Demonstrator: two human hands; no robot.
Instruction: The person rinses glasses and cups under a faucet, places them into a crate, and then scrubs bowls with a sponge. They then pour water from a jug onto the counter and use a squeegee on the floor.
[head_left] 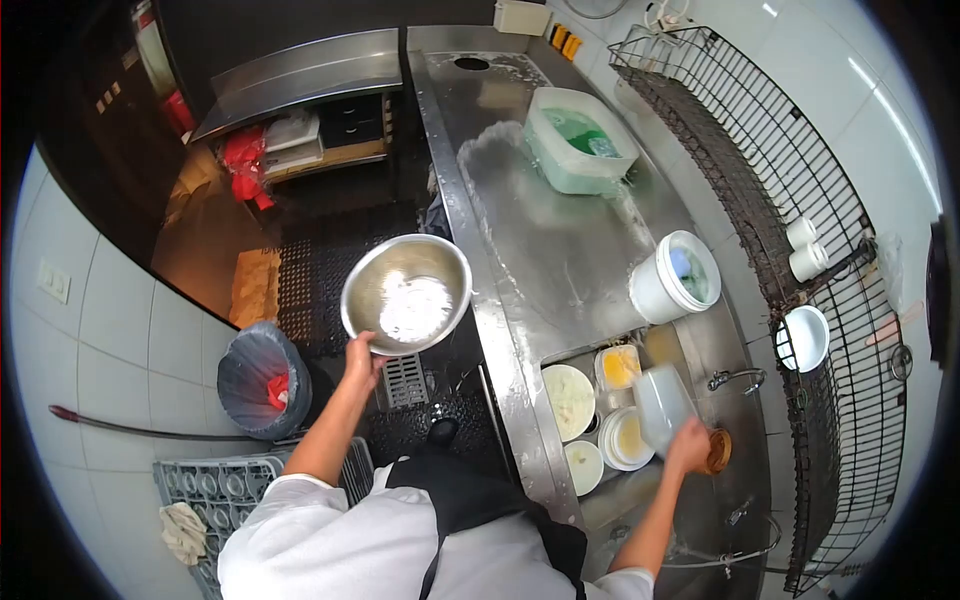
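My left hand (364, 364) grips the near rim of a large stainless steel mixing bowl (364, 290), tilted so its shiny inside faces me, over the floor left of the counter. Over the sink, my right hand (688, 446) is closed on a translucent plastic container (662, 405), slightly blurred. Below it in the sink are a white tub with yellow residue (619, 368), a round white tub (568, 402), a smaller white tub (584, 467) and a stack of white tubs (627, 440). A brown round item (718, 452) lies just right of my right hand.
On the steel counter (520, 260) stand a basin of green soapy water (580, 135) and a white bucket (676, 278). A faucet (738, 379) rises beside the sink. A wire rack (790, 150) lines the right wall. A lined trash bin (262, 380) and glass racks (215, 495) are at left.
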